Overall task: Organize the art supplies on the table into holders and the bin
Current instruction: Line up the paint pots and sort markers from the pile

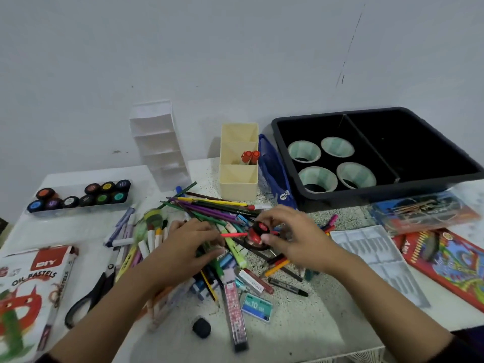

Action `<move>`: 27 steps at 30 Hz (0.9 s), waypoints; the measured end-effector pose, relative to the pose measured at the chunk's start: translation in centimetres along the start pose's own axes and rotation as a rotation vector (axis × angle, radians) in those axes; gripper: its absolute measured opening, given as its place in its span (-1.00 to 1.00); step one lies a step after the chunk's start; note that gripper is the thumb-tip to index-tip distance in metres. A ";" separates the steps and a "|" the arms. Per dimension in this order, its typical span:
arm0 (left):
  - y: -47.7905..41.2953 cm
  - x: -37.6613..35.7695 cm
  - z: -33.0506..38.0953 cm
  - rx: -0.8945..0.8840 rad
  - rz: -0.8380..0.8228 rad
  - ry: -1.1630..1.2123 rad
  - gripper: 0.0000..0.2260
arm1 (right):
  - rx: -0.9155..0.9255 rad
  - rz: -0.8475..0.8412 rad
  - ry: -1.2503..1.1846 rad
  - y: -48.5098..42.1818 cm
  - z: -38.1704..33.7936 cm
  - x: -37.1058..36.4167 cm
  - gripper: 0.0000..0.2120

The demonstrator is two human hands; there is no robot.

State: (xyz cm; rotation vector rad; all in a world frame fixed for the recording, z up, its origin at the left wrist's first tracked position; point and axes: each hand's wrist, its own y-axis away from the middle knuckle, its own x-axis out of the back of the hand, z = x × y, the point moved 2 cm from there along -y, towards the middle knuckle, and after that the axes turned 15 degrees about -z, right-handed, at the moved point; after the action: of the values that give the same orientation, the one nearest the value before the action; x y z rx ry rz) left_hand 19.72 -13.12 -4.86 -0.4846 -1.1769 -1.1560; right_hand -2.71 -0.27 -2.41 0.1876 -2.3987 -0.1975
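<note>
I am looking down on the table (301, 334), where both hands meet over the heap of pens and pencils (217, 209) in the middle. The right hand (296, 239) curls its fingers and thumb round a small red and black gadget (259, 231), lifted just above the heap; I cannot make out what it is. The left hand (188, 247) has its fingers bent down into the pens, fingertips at the end of a thin pink stick (233, 235) that runs toward the gadget, and I cannot tell whether it pinches the stick or only touches it. The two hands are close but not touching. Behind the heap stands a cream holder (238, 184) with two red-capped markers (250, 155) in its middle compartment, and left of it a white tiered holder (159, 145). The black bin (366, 196) sits at the back right, with four tape rolls (303, 153) in its left compartment; a blue pouch (275, 174) lies between it and the cream holder. A tray of paint pots (78, 197), an oil pastels box (28, 292) and black scissors (94, 292) lie to the left.
</note>
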 end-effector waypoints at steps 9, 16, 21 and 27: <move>0.3 -0.4 0.1 -0.022 -0.109 -0.066 -0.59 | 0.107 0.221 -0.562 0.9 -0.4 1.9 -0.86; 1.9 0.9 -1.7 -0.064 0.062 0.088 -0.65 | 0.186 0.183 -0.562 -2.2 -3.3 1.4 -0.91; 4.3 2.1 -6.0 0.022 0.261 0.179 -0.73 | 0.223 0.105 -0.573 -6.5 -5.8 -2.3 -0.92; 8.8 2.9 -12.8 0.260 0.415 0.173 -0.84 | 0.229 0.085 -0.361 -11.2 -8.8 -6.5 -0.88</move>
State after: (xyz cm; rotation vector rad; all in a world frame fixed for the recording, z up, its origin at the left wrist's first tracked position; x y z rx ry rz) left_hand 33.25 -21.31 -4.81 -0.3966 -0.9994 -0.6626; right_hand 8.93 -10.82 -2.34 0.1660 -2.7810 0.0922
